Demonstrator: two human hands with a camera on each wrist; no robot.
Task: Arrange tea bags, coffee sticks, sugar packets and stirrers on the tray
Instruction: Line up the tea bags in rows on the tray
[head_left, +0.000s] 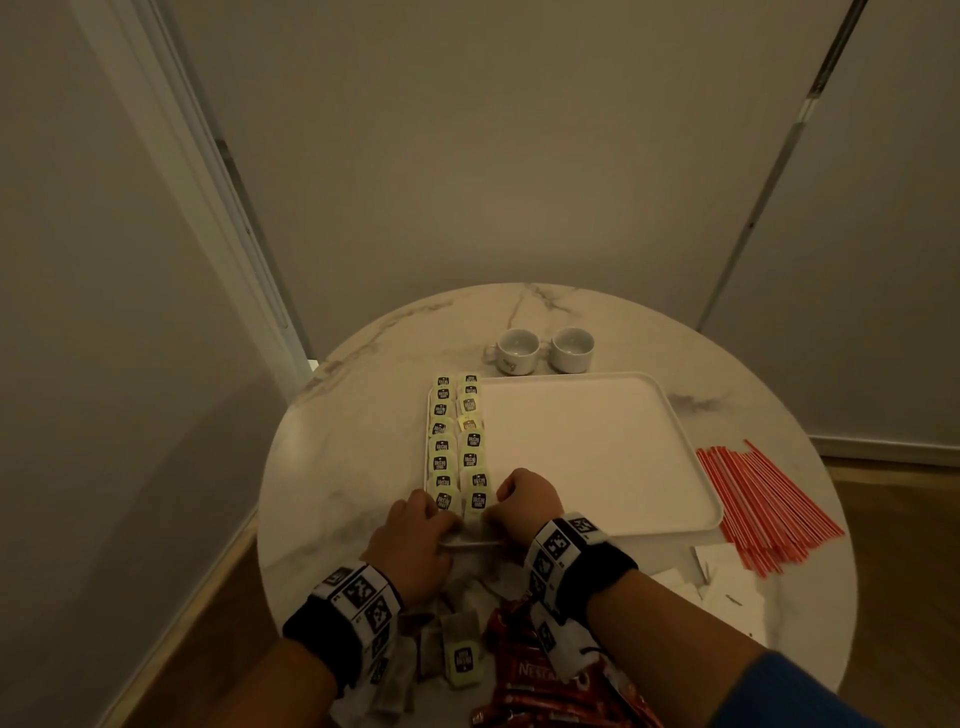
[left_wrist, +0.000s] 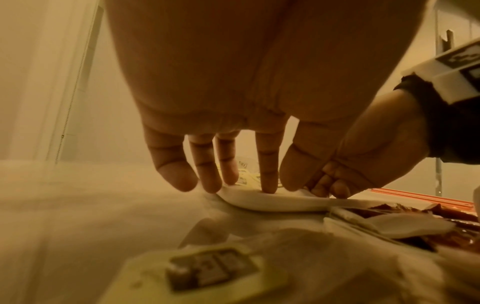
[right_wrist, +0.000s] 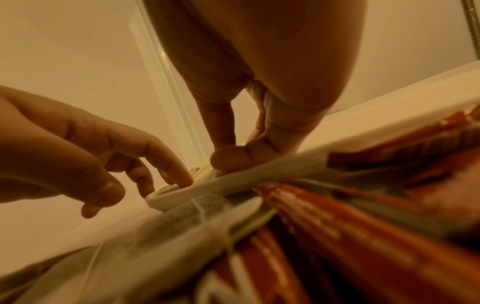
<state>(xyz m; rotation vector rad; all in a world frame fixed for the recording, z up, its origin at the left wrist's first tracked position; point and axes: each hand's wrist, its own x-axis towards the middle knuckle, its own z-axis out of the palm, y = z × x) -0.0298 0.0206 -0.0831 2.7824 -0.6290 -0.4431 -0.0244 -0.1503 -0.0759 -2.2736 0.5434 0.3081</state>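
Our left hand (head_left: 415, 540) is down at the near left corner of the white tray (head_left: 597, 457), fingers straight, tips pressing the nearest tea bags (head_left: 457, 447), which fill two neat columns along the tray's left edge. Our right hand (head_left: 524, 499) is curled just beside it, but whether it pinches a bag we cannot tell. Near us lie loose tea bags (head_left: 457, 649) and red coffee sticks (head_left: 545, 686); right of the tray, striped stirrers (head_left: 763, 504).

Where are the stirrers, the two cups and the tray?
stirrers (head_left: 763, 501), head view, middle of the red bundle.
cups (head_left: 571, 348), head view, right cup's wall.
tray (head_left: 597, 452), head view, bare floor.
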